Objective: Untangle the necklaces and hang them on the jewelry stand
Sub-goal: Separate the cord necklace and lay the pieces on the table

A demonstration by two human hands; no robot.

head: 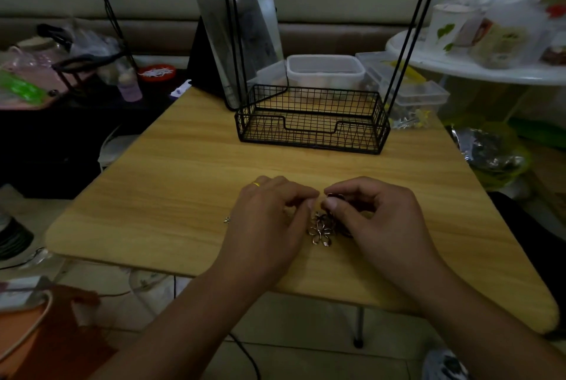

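Note:
A tangle of necklaces (321, 228) with silver flower-shaped pendants lies on the wooden table (183, 171), between my two hands. My left hand (269, 220) has its fingers curled and pinches part of the tangle at its top. Facing it, my right hand (376, 217) pinches the tangle with thumb and forefinger. A small silver piece (226, 219) shows just left of my left hand. The black wire jewelry stand (312, 122) has a mesh basket base at the far side of the table, and its thin uprights rise out of the top of the view.
Clear plastic boxes (326, 68) sit behind the stand, with a mirror (239, 30) leaning at the back. Clutter fills a dark surface at the left (61, 73) and a white round table at the right (474, 64). The table's near edge (214, 272) runs under my forearms.

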